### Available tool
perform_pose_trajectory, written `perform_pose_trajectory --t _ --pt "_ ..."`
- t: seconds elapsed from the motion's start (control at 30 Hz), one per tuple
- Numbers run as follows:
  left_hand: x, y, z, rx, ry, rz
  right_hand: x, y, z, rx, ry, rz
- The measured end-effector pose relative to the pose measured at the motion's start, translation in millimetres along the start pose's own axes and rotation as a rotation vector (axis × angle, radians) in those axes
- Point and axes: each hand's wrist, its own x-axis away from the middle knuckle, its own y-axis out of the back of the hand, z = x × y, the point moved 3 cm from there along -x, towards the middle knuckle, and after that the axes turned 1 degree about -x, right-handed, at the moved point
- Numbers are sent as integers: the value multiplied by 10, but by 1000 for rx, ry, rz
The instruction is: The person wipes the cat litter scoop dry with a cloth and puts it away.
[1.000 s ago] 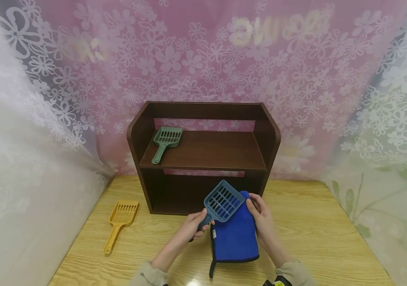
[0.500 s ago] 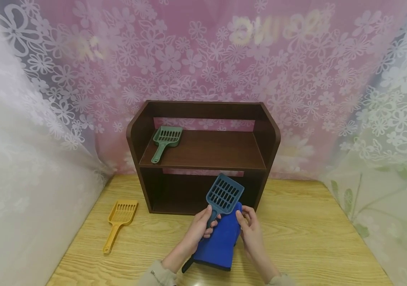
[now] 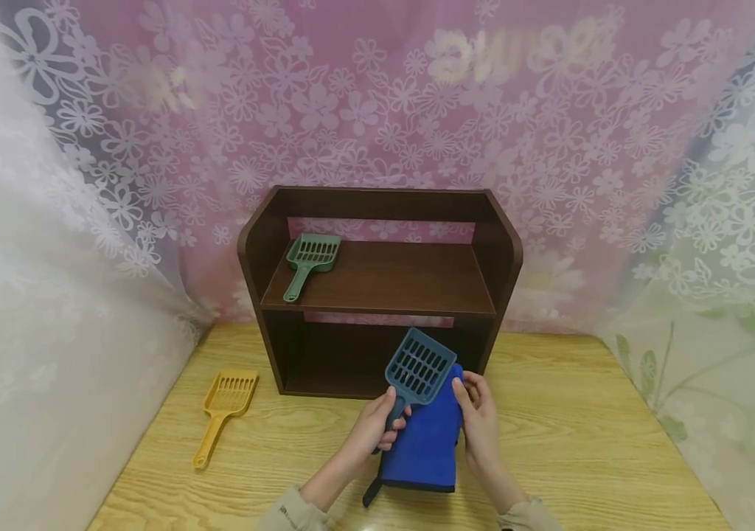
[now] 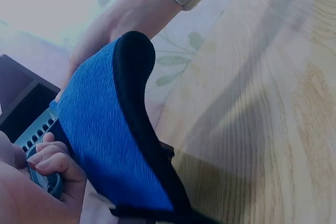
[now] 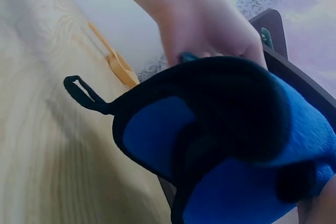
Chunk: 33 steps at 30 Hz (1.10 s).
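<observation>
A dark blue litter scoop (image 3: 421,365) with a slotted head is tilted up in front of the lower shelf opening. My left hand (image 3: 377,424) grips its handle, fingers curled round it, as the left wrist view also shows. My right hand (image 3: 480,424) pinches the upper end of a bright blue cloth (image 3: 420,446), close by the scoop head's right edge. Black trim borders the cloth, which hangs folded towards me, partly behind the scoop. In the right wrist view its black loop (image 5: 84,95) and layered folds show.
A dark brown two-tier shelf (image 3: 377,310) stands at the back of the wooden table (image 3: 570,442). On its upper board lies a green litter scoop (image 3: 311,258). A yellow litter scoop (image 3: 225,405) lies on the table at left. Flowered curtains (image 3: 377,110) surround the table.
Scoop and cloth shift left, then partly back right. The scoop's head is turned more upright than a second ago, and the cloth hangs narrower. Both hands keep their holds.
</observation>
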Motion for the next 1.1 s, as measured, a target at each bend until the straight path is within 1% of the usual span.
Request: perform_pose_trajectory --t 0.17,0.3,0.4,0.57,0.67,0.73,0.8,1.0,1.1 --pt "39 21 10 1 14 24 -95 44 43 -19 10 -24" --pt "71 53 26 9 48 59 -173 88 102 -5 29 -21" --pt "90 93 27 18 77 90 -226 127 159 42 48 -3" --pt "120 185 2 -13 102 147 -285 172 255 122 67 53" --pt "145 245 -10 -49 113 154 -292 193 327 195 104 82" --pt "165 284 -13 -74 120 146 -295 209 372 252 158 99" --pt "185 318 -20 -100 123 133 -296 228 418 316 243 103" --pt "242 399 -77 -155 109 102 -279 256 547 576 628 129" --pt "273 439 -119 -169 104 88 -249 251 601 693 772 140"
